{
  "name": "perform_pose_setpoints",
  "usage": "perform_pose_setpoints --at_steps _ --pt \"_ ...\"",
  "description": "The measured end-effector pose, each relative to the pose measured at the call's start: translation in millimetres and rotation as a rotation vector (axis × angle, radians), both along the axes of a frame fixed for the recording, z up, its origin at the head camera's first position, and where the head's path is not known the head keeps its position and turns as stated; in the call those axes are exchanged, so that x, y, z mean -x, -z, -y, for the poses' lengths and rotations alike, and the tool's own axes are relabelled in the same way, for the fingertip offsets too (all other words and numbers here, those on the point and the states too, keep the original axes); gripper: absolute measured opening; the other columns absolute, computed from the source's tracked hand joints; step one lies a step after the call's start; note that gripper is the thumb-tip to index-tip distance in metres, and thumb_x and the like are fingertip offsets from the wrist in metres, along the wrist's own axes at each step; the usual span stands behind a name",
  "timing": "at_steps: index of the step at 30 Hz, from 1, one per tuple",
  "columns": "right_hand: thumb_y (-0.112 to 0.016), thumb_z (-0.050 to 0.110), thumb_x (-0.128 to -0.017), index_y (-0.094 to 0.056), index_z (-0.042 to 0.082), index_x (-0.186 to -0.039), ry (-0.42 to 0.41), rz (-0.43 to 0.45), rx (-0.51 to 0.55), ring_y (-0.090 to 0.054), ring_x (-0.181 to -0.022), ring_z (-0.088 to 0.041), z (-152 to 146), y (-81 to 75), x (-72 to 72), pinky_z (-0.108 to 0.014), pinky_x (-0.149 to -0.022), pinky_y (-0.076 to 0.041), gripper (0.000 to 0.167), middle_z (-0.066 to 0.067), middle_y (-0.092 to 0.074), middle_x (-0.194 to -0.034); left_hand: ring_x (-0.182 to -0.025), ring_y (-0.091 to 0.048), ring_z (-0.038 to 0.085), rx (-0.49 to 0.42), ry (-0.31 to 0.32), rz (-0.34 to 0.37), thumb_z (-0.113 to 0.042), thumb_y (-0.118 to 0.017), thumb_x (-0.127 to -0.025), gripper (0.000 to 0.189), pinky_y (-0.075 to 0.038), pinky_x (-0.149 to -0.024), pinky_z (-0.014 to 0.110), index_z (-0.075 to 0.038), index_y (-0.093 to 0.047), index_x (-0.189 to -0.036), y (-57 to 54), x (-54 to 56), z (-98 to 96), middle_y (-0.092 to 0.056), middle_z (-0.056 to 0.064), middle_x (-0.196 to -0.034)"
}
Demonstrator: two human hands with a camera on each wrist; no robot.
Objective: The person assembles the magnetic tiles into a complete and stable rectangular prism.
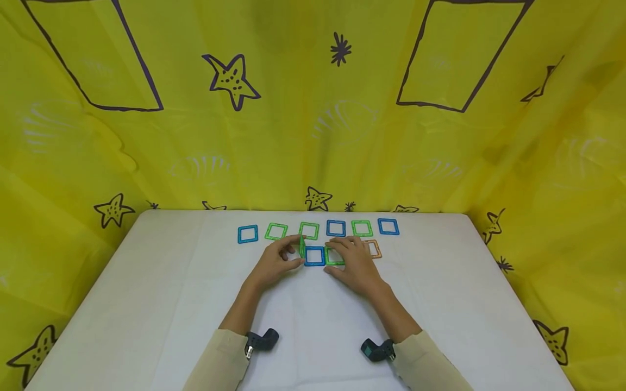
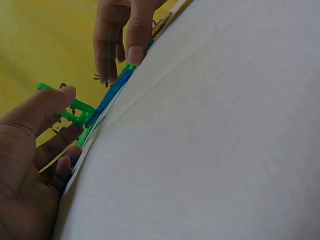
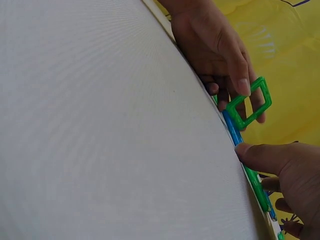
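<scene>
My left hand (image 1: 274,262) pinches a green square magnetic tile (image 1: 302,247) between thumb and fingers. That tile stands upright on edge at the left side of a flat blue magnetic tile (image 1: 315,264). Against the blue tile's right side lies another green magnetic tile (image 1: 335,264), flat on the table. My right hand (image 1: 359,266) grips this one, thumb at its near edge and fingers at its far edge. An orange magnetic tile (image 1: 379,250) lies flat to the right, partly hidden behind the right hand. In the right wrist view the upright tile (image 3: 268,94) shows its open square frame.
Behind the hands a spaced row of flat square tiles runs along the far part of the white table (image 1: 161,304): a blue tile (image 1: 239,235) at the left end, green and blue ones between, another blue tile (image 1: 389,233) at the right end. A yellow curtain (image 1: 283,157) hangs beyond.
</scene>
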State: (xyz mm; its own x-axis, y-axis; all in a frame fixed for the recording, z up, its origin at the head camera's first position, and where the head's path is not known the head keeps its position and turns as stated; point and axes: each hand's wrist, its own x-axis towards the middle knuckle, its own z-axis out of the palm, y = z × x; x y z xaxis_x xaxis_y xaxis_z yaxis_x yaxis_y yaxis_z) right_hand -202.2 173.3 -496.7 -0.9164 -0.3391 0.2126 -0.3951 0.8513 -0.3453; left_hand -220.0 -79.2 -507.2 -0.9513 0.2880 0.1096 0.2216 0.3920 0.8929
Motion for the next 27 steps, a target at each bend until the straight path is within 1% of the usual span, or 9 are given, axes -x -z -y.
perform_pose_setpoints --at_steps 10,16,22,27 --pt "-0.083 0.036 -0.091 -0.068 0.019 -0.139 -0.027 -0.01 0.034 -0.051 -0.13 -0.03 -1.1 3.5 0.9 -0.055 -0.109 -0.036 0.053 -0.004 -0.065 -0.14 -0.094 -0.053 0.022 0.033 -0.003 0.006 -0.016 -0.085 -0.089 0.057 -0.046 -0.083 0.037 -0.013 -0.066 -0.143 2.1 1.1 0.2 -0.063 0.003 -0.109" --pt "-0.082 0.032 -0.093 -0.069 0.02 -0.139 -0.013 0.006 0.025 -0.05 -0.128 -0.029 -1.0 3.1 0.8 -0.054 -0.105 -0.038 0.05 -0.004 -0.065 -0.14 -0.095 -0.054 0.022 0.066 -0.016 -0.02 -0.016 -0.088 -0.085 0.061 -0.047 -0.083 0.037 -0.014 -0.066 -0.142 5.0 2.9 -1.1 -0.063 0.001 -0.108" --pt "-0.082 0.031 -0.093 -0.069 0.02 -0.138 -0.018 0.026 0.049 -0.051 -0.126 -0.028 -1.1 3.0 0.0 -0.053 -0.104 -0.038 0.048 -0.003 -0.065 -0.139 -0.095 -0.052 0.022 0.081 -0.036 -0.029 -0.014 -0.093 -0.08 0.068 -0.046 -0.084 0.038 -0.013 -0.065 -0.143 8.2 1.6 -2.8 -0.064 0.0 -0.109" --pt "-0.082 0.03 -0.093 -0.068 0.02 -0.139 -0.024 0.032 0.061 -0.05 -0.127 -0.028 -1.6 2.7 0.2 -0.052 -0.104 -0.038 0.049 -0.002 -0.065 -0.14 -0.096 -0.052 0.022 0.095 -0.043 -0.051 -0.014 -0.093 -0.08 0.067 -0.046 -0.085 0.039 -0.013 -0.066 -0.142 8.6 0.4 -4.4 -0.065 0.0 -0.11"
